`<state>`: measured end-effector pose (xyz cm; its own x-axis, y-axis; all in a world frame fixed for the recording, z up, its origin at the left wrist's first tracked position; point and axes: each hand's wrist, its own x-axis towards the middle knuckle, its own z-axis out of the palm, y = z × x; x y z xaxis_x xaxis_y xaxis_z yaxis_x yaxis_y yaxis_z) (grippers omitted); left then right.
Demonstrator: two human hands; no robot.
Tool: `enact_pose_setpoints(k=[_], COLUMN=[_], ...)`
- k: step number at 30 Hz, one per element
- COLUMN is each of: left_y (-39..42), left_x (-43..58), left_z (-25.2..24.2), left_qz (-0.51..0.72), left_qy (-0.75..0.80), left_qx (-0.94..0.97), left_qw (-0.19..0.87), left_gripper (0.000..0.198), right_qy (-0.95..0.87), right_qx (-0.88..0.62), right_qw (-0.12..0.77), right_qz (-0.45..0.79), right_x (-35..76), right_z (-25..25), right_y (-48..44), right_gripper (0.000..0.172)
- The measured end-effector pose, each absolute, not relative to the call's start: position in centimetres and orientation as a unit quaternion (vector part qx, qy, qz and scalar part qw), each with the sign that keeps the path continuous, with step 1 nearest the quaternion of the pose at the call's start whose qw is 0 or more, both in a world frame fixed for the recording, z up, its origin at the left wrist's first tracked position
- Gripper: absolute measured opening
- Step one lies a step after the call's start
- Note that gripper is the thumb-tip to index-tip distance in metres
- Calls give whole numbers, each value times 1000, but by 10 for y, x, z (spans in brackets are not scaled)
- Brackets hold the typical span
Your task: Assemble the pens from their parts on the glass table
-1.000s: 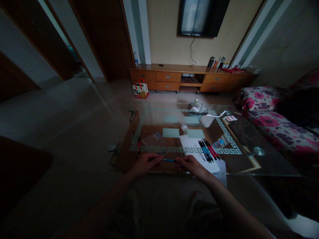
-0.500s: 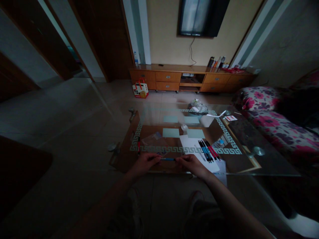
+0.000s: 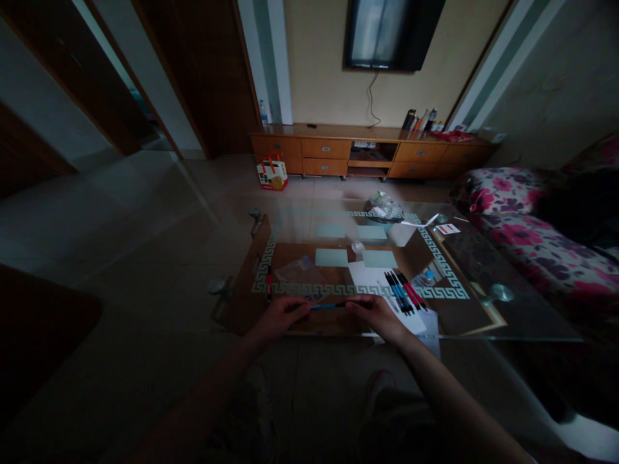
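Note:
A blue pen (image 3: 327,306) with a dark end is held level above the near edge of the glass table (image 3: 532,322). My left hand (image 3: 283,316) pinches its left end between thumb and fingers. At the other end, the dark one, my right hand (image 3: 374,314) grips it with thumb and fingertips. Right of my right hand, several blue, black and red pens (image 3: 403,293) lie side by side on white paper (image 3: 360,277). A red and black pen (image 3: 269,283) rests alone on the left, near a clear plastic bag (image 3: 293,270).
Toward the table's far side sits a bundle of clear plastic (image 3: 384,207). A red and white card (image 3: 447,229) lies at the right. Beyond the table are a wooden TV cabinet (image 3: 326,149) and a gift bag (image 3: 273,174); a flowered sofa (image 3: 556,248) flanks the right side.
My right hand has shifted slightly right along the pen, and more of the pen's dark end shows between my hands. The right end is tilted up a little.

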<state>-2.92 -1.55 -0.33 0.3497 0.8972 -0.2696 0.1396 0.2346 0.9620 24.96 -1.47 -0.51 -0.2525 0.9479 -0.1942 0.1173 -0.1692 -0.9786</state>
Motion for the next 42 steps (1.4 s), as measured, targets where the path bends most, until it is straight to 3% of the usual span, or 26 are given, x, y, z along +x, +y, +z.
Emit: enact_pose_setpoints(k=[6,13,24,33,42], left_y=[-12,-10,-7,-6,-1], left_x=[-30,-32,-31,-33,-29], left_z=[-14,-21,-19,-15,-16], left_qz=[362,411,415,418,427], left_qy=[501,487,498,490,477], left_qx=[464,405,389,389,390], left_qw=[635,655,655,659,662], left_gripper=[38,34,38,34,32], right_qy=[-479,-542,-753,-778,-780], right_qx=[-527,-574,-555,-583,-587], right_qw=[424,461,313,206,185], right_qz=[559,405,164,113,114], right_x=[251,264,260,256,253], right_z=[3,-6,-15,-21,-18], right_y=[-15,-6,-4,-1,-1], right_gripper=[38,32,36,41,37])
